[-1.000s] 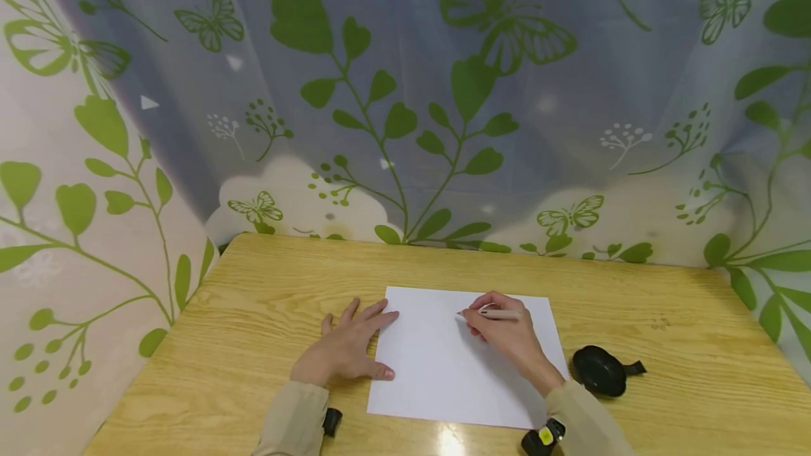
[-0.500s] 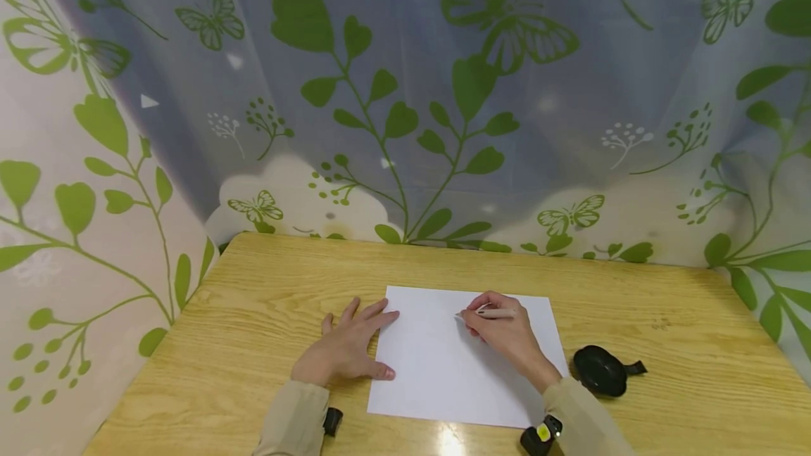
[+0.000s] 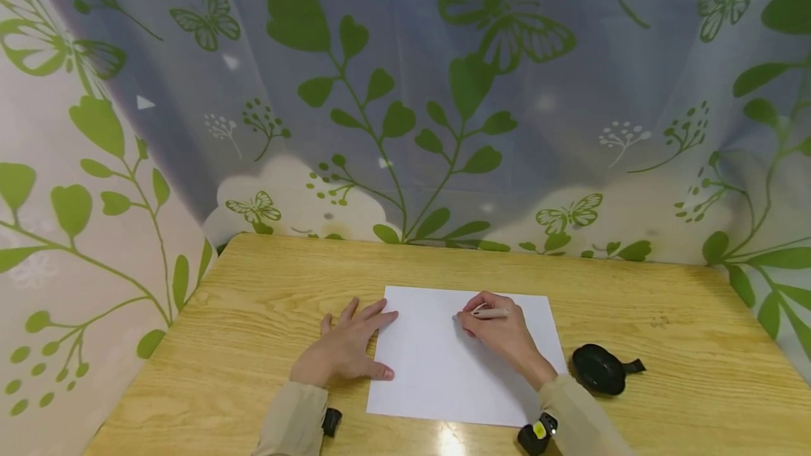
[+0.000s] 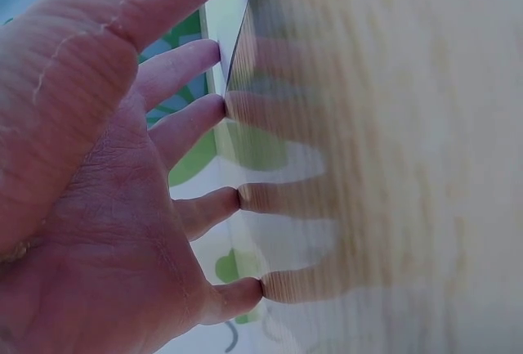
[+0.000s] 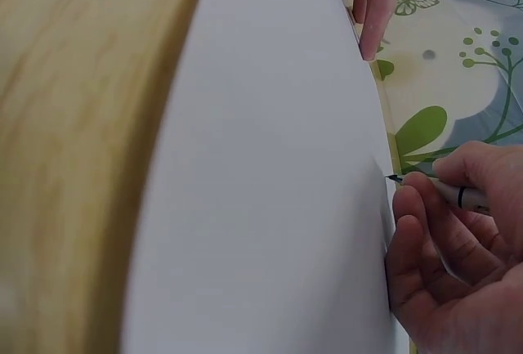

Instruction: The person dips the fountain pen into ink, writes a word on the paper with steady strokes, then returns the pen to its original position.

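Observation:
A white sheet of paper [image 3: 431, 364] lies on the wooden table, with no marks that I can make out. My left hand [image 3: 347, 350] is spread over its left edge, the thumb and some fingertips resting on the sheet. In the left wrist view the fingers of the left hand [image 4: 106, 190] are straight and apart, tips touching down. My right hand [image 3: 500, 333] holds a light-coloured pen [image 3: 493, 313] above the paper's right half. Seen from the right wrist, the pen's dark tip [image 5: 394, 178] is at the paper; whether it touches I cannot tell.
A small black pan-shaped dish [image 3: 598, 369] with a short handle stands right of the paper on the wooden table [image 3: 285, 280]. A curtain [image 3: 405, 90] printed with green leaves and butterflies hangs behind the table and along the left side.
My right hand and the pen have shifted slightly to the left over the paper. The left hand keeps its place, and the black dish has not moved.

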A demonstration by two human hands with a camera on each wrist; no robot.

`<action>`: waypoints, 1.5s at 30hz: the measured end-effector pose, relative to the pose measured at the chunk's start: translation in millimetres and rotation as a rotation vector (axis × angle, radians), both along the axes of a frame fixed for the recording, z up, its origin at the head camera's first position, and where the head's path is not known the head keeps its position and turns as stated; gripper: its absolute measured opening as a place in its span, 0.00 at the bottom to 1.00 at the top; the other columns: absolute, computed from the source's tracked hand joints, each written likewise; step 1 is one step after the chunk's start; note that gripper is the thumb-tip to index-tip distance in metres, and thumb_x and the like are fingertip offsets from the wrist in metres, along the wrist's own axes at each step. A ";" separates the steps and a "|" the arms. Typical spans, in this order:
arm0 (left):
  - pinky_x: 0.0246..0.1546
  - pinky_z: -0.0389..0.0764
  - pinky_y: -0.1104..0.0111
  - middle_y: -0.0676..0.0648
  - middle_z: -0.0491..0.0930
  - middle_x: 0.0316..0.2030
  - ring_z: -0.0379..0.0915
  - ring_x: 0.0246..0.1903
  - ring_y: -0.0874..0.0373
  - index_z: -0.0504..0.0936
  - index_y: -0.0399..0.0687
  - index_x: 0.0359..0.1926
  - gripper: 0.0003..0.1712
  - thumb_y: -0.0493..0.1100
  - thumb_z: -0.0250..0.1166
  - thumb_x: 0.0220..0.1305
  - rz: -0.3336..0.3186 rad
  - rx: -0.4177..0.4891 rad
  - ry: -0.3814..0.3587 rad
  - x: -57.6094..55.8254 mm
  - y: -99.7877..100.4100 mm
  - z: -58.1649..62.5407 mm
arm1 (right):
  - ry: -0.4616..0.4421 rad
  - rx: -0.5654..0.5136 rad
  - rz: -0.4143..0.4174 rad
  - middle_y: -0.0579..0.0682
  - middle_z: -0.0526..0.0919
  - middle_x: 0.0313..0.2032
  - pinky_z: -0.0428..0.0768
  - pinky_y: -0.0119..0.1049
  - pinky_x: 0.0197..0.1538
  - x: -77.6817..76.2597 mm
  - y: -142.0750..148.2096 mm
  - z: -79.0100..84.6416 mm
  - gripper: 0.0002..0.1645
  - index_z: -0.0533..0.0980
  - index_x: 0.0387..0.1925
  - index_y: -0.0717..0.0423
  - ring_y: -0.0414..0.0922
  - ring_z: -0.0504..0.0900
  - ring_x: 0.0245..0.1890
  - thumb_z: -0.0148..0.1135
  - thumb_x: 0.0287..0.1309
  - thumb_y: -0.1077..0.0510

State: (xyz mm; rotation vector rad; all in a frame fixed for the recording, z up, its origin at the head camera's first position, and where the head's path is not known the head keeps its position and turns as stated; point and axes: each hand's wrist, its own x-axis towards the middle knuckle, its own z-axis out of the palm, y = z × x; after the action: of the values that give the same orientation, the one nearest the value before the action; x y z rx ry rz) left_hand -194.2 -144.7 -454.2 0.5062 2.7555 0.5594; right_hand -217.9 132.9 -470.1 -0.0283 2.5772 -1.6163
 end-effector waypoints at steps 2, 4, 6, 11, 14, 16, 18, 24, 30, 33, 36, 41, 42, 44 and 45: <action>0.59 0.39 0.26 0.55 0.49 0.74 0.35 0.73 0.37 0.60 0.67 0.70 0.53 0.63 0.73 0.42 -0.001 -0.001 -0.002 0.0 0.0 -0.1 | 0.003 0.006 0.002 0.52 0.84 0.22 0.73 0.31 0.25 0.2 0.1 0.5 0.06 0.78 0.29 0.50 0.43 0.78 0.21 0.68 0.52 0.54; 0.59 0.39 0.26 0.56 0.48 0.74 0.35 0.73 0.37 0.60 0.67 0.70 0.53 0.64 0.73 0.43 -0.002 -0.003 -0.001 -0.3 0.0 -0.4 | 0.006 0.004 0.005 0.52 0.84 0.21 0.73 0.31 0.25 0.4 0.4 1.3 0.06 0.78 0.29 0.51 0.43 0.78 0.21 0.68 0.52 0.54; 0.58 0.39 0.26 0.56 0.48 0.74 0.35 0.73 0.37 0.60 0.67 0.70 0.52 0.64 0.73 0.43 -0.003 -0.002 0.002 -0.6 0.0 -0.5 | 0.008 0.007 0.006 0.52 0.84 0.21 0.73 0.31 0.24 0.4 0.8 1.8 0.06 0.78 0.29 0.51 0.43 0.77 0.20 0.68 0.52 0.54; 0.58 0.39 0.26 0.56 0.49 0.74 0.36 0.73 0.37 0.61 0.68 0.70 0.52 0.64 0.73 0.42 0.001 -0.002 0.003 -0.4 0.2 -0.4 | 0.007 0.024 0.009 0.51 0.83 0.21 0.72 0.31 0.23 -0.1 1.3 1.5 0.07 0.78 0.29 0.50 0.42 0.76 0.19 0.67 0.52 0.53; 0.59 0.39 0.27 0.55 0.50 0.74 0.36 0.73 0.37 0.61 0.68 0.69 0.53 0.63 0.74 0.41 0.008 -0.002 0.000 0.1 0.4 0.0 | 0.016 0.032 0.014 0.51 0.83 0.20 0.71 0.31 0.22 -1.1 1.1 -0.3 0.06 0.78 0.28 0.50 0.42 0.75 0.18 0.67 0.52 0.53; 0.59 0.39 0.27 0.56 0.49 0.74 0.36 0.73 0.37 0.61 0.68 0.69 0.53 0.63 0.74 0.41 0.013 -0.001 -0.001 0.2 0.5 -0.1 | 0.020 0.037 0.016 0.50 0.83 0.19 0.71 0.31 0.22 -1.5 1.0 -1.4 0.06 0.78 0.28 0.49 0.42 0.75 0.18 0.67 0.52 0.53; 0.59 0.38 0.27 0.56 0.49 0.74 0.36 0.73 0.37 0.61 0.68 0.69 0.53 0.63 0.74 0.41 0.016 0.000 -0.001 0.3 0.5 -0.3 | 0.024 0.041 0.015 0.50 0.83 0.19 0.71 0.31 0.22 -1.9 0.8 -2.2 0.06 0.78 0.28 0.49 0.42 0.75 0.18 0.67 0.52 0.53; 0.60 0.38 0.27 0.56 0.49 0.74 0.35 0.73 0.38 0.61 0.68 0.69 0.53 0.63 0.74 0.41 0.017 -0.002 -0.008 -0.2 0.2 0.0 | 0.023 0.033 0.017 0.50 0.84 0.21 0.71 0.31 0.21 -2.5 0.5 -2.1 0.05 0.78 0.28 0.50 0.42 0.77 0.18 0.67 0.52 0.54; 0.59 0.39 0.27 0.56 0.49 0.74 0.35 0.73 0.37 0.61 0.69 0.69 0.53 0.63 0.74 0.40 0.015 -0.006 -0.003 -1.0 0.4 -1.2 | 0.016 0.032 0.021 0.50 0.84 0.21 0.72 0.31 0.22 -2.0 1.3 -0.9 0.05 0.78 0.29 0.51 0.43 0.78 0.19 0.66 0.53 0.55; 0.59 0.39 0.27 0.56 0.49 0.74 0.36 0.73 0.37 0.61 0.69 0.69 0.53 0.64 0.74 0.40 0.014 -0.007 0.000 -1.2 0.3 -1.2 | 0.020 0.029 0.022 0.51 0.84 0.22 0.72 0.31 0.22 -1.4 1.6 0.0 0.05 0.79 0.29 0.51 0.43 0.78 0.19 0.66 0.53 0.55; 0.59 0.39 0.27 0.56 0.49 0.74 0.36 0.73 0.37 0.61 0.69 0.69 0.53 0.64 0.74 0.40 0.013 -0.008 0.000 -1.5 0.1 -1.5 | 0.018 0.025 0.024 0.51 0.84 0.22 0.72 0.31 0.22 -1.2 2.0 -0.1 0.05 0.79 0.29 0.51 0.44 0.78 0.20 0.67 0.53 0.55; 0.58 0.40 0.26 0.56 0.49 0.74 0.36 0.73 0.37 0.61 0.68 0.69 0.53 0.65 0.73 0.41 0.004 -0.009 -0.001 -1.7 -0.3 -1.8 | 0.013 0.019 0.024 0.50 0.84 0.22 0.73 0.31 0.22 -1.2 2.7 -1.4 0.05 0.79 0.29 0.50 0.44 0.79 0.20 0.67 0.53 0.55; 0.58 0.40 0.26 0.56 0.49 0.74 0.36 0.73 0.36 0.61 0.68 0.69 0.53 0.65 0.73 0.41 0.001 -0.009 0.000 -1.8 -0.4 -1.7 | 0.014 0.017 0.023 0.50 0.84 0.23 0.73 0.31 0.23 -1.3 2.7 -1.7 0.05 0.79 0.29 0.51 0.44 0.79 0.20 0.67 0.53 0.55; 0.58 0.40 0.26 0.55 0.49 0.74 0.36 0.73 0.36 0.61 0.68 0.70 0.53 0.65 0.73 0.41 0.000 -0.006 0.000 -1.7 -0.5 -1.4 | 0.017 0.009 0.024 0.51 0.85 0.23 0.74 0.31 0.23 -1.2 2.5 -1.9 0.05 0.79 0.29 0.51 0.44 0.79 0.21 0.66 0.53 0.56; 0.58 0.40 0.26 0.55 0.49 0.74 0.36 0.73 0.36 0.61 0.68 0.70 0.53 0.65 0.73 0.41 0.000 -0.005 0.001 -1.4 -0.6 -1.2 | 0.017 0.006 0.026 0.51 0.85 0.23 0.74 0.31 0.23 -1.4 2.5 -2.0 0.04 0.79 0.29 0.52 0.44 0.79 0.21 0.66 0.53 0.56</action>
State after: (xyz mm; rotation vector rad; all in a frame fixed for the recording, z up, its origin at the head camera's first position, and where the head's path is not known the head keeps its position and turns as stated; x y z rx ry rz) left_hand -195.7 -145.3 -455.4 0.5057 2.7571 0.5521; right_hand -219.3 135.4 -472.1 -0.0750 2.5833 -1.6068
